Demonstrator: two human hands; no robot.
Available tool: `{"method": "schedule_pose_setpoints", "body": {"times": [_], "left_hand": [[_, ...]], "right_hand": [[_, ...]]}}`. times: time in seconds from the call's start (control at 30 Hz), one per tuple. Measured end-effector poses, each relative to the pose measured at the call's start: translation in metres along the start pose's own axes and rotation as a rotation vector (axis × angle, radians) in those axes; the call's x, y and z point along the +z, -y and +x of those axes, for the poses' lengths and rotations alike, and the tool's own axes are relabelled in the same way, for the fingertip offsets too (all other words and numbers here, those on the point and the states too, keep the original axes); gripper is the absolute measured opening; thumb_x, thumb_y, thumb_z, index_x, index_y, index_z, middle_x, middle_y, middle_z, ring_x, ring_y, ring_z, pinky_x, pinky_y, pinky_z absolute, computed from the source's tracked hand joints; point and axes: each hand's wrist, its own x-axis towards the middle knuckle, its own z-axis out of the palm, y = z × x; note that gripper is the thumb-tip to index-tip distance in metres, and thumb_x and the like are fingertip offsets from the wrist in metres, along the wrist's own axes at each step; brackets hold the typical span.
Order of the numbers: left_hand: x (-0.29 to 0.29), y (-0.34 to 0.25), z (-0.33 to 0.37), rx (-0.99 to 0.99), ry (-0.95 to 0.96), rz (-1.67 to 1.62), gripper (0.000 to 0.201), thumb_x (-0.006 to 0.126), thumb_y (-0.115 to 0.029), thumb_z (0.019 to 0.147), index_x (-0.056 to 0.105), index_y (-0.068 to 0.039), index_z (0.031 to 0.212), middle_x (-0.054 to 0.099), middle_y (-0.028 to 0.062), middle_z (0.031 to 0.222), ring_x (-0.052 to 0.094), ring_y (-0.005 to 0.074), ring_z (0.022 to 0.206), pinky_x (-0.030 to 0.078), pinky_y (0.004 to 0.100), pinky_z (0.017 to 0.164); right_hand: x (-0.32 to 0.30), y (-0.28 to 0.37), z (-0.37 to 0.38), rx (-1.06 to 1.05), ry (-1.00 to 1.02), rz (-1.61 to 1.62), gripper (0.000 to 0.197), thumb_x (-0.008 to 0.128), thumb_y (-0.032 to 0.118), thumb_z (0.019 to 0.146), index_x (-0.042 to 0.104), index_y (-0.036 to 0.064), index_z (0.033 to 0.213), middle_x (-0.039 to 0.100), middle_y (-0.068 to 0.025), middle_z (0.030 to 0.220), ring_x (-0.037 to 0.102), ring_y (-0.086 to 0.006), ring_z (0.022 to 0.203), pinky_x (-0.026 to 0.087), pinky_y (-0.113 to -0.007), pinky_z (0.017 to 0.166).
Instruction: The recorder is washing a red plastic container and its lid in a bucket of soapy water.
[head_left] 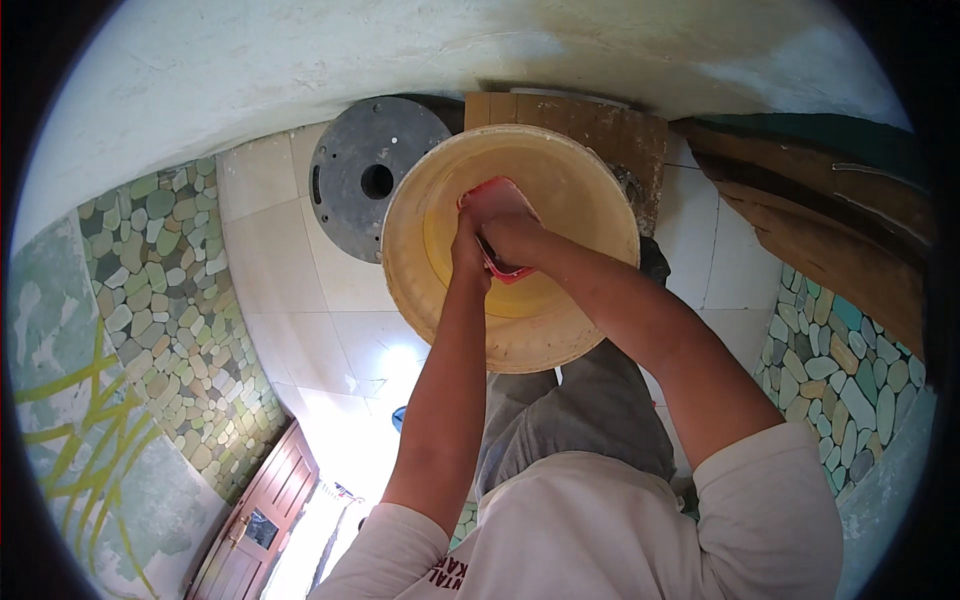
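Bounded at the far side by a pale wall (330, 55), with light floor tiles (270, 260) below. Working over a big round cream tub (590, 210), just ahead of grey trousers (590, 410), partly blocking from view a brown board (560, 115) and a grey disc (345, 165) with a central hole. Inside the tub outline, left of centre: a small red tray (495, 200), slightly askew, hollow side up toward the camera. Can't confirm liquid from this angle; only a yellower patch low in the tub.

Gripping the tray along its left edge with the left hand (470, 245), fingers curled around the side. Reaching into the tray with the right hand (512, 240), back of it uppermost; no telling how far spread at the fingertips, hidden from here.

Looks like the wiping or rinsing step, probably partway. For the next move, likely needs a firm left hold, then even right-hand pressure across the inside, corners included, without tipping the tray.
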Motion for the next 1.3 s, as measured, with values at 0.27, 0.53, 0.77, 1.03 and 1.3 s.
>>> {"method": "schedule_pose_setpoints", "body": {"times": [0.27,0.53,0.77,1.03,1.3], "left_hand": [[0.0,0.001,0.003,0.111,-0.185,0.086,0.072,0.054,-0.053,0.087,0.048,0.004,0.131,0.055,0.0179,0.126,0.057,0.0269,0.109,0.045,0.0354,0.093],[0.015,-0.008,-0.009,0.022,-0.116,0.243,0.072,0.057,-0.054,0.085,0.053,0.007,0.124,0.059,0.0182,0.119,0.057,0.0239,0.107,0.045,0.0326,0.091],[0.028,-0.003,-0.02,-0.029,-0.084,0.35,0.077,0.059,-0.058,0.083,0.054,0.008,0.122,0.06,0.0199,0.117,0.059,0.0256,0.105,0.045,0.032,0.09],[0.023,0.002,-0.022,0.212,-0.224,0.731,0.081,0.068,-0.061,0.071,0.058,0.004,0.119,0.063,0.0214,0.11,0.06,0.0286,0.103,0.045,0.0337,0.09],[0.012,-0.005,-0.007,0.392,-0.208,0.621,0.073,0.07,-0.042,0.079,0.048,0.005,0.13,0.06,0.0188,0.111,0.059,0.0225,0.098,0.047,0.0306,0.085]], "right_hand": [[0.002,0.007,-0.001,0.023,0.1,0.016,0.027,0.052,0.011,0.086,0.068,0.0016,0.105,0.066,-0.0218,0.106,0.064,-0.033,0.1,0.047,-0.042,0.089],[0.012,-0.009,0.009,0.167,-0.101,0.104,0.03,0.048,0.018,0.088,0.07,0.0033,0.101,0.068,-0.0186,0.104,0.066,-0.0309,0.097,0.05,-0.041,0.086],[0.005,-0.015,0.005,0.309,-0.195,0.064,0.03,0.046,0.019,0.089,0.07,0.0029,0.098,0.068,-0.0188,0.104,0.067,-0.0281,0.096,0.05,-0.039,0.087],[0.011,-0.016,0.003,0.424,-0.157,0.092,0.029,0.047,0.022,0.089,0.07,0.0089,0.103,0.067,-0.0161,0.108,0.065,-0.0269,0.101,0.049,-0.039,0.088],[0.012,-0.004,-0.005,0.03,0.155,-0.128,0.029,0.052,0.022,0.087,0.069,0.0127,0.109,0.067,-0.0128,0.11,0.064,-0.028,0.102,0.048,-0.038,0.09]]}}
